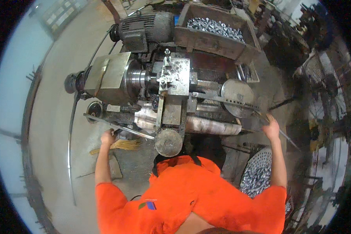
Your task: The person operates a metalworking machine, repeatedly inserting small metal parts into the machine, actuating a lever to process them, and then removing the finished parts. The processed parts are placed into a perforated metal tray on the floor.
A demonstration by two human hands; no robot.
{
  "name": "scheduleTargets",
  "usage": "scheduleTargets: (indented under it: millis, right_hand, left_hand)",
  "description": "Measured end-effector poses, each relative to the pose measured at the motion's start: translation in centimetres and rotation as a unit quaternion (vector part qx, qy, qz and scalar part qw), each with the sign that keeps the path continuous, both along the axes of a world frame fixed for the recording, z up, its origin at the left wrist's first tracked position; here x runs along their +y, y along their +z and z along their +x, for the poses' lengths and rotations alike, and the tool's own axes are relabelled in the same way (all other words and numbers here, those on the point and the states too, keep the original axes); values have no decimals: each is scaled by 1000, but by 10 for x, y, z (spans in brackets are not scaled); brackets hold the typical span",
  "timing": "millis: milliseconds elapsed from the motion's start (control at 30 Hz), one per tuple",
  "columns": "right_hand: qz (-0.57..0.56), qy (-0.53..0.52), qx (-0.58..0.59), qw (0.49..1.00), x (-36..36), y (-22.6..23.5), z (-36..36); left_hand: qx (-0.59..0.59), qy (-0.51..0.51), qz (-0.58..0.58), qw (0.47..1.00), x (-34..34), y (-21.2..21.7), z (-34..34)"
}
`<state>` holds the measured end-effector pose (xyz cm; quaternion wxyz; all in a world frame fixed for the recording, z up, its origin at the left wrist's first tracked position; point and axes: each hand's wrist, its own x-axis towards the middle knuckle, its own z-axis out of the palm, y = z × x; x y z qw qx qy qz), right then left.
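Big grey lathe (160, 84) is filling the middle of the view, sitting on a concrete floor (50, 128). Dark motor (144, 25) is sitting on top at the far left of it. Wooden crate (214, 37) is resting at the far right of the machine, holding a heap of shiny small metal parts (216, 27). Person in an orange shirt (191, 195) is standing at the near side, both arms reaching out to either end. Perforated metal basket (261, 175) is sitting low on the person's right, also full of shiny parts. Round metal disc (238, 97) is mounted at the lathe's right end, a flat perforated bar crossing it. Round handwheel (168, 142) is hanging at the near front of the carriage. Long thin lever rod (117, 125) is running along the front left. Straw broom head (123, 145) is lying on the floor just under it. Left hand (107, 137) is closing its fingers around the near end of that lever rod. Right hand (270, 126) is gripping a slim lever handle (279, 132) at the right end of the lathe, fingers wrapping it.
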<state>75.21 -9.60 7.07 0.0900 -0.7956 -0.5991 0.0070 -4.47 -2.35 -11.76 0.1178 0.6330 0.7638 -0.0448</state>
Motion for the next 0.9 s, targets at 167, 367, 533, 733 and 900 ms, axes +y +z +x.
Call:
scheduleTargets:
  millis: [167,367,533,733,900]
  right_hand:
    - [-82,-156,-138,975,-63,-71,131]
    - [-53,-210,-152,964,-68,-67,93]
    - [-4,-186,-87,979,-133,-76,16]
    - [17,-209,95,973,-167,-69,-69]
    - [87,-192,167,963,-172,-73,-97]
  left_hand:
    - [-394,190,117,892,0,64,-2]
    - [-571,319,185,733,15,125,50]
    - [-580,323,240,709,33,92,67]
    - [-571,321,256,711,36,87,69]
    - [-582,307,276,701,37,90,72]
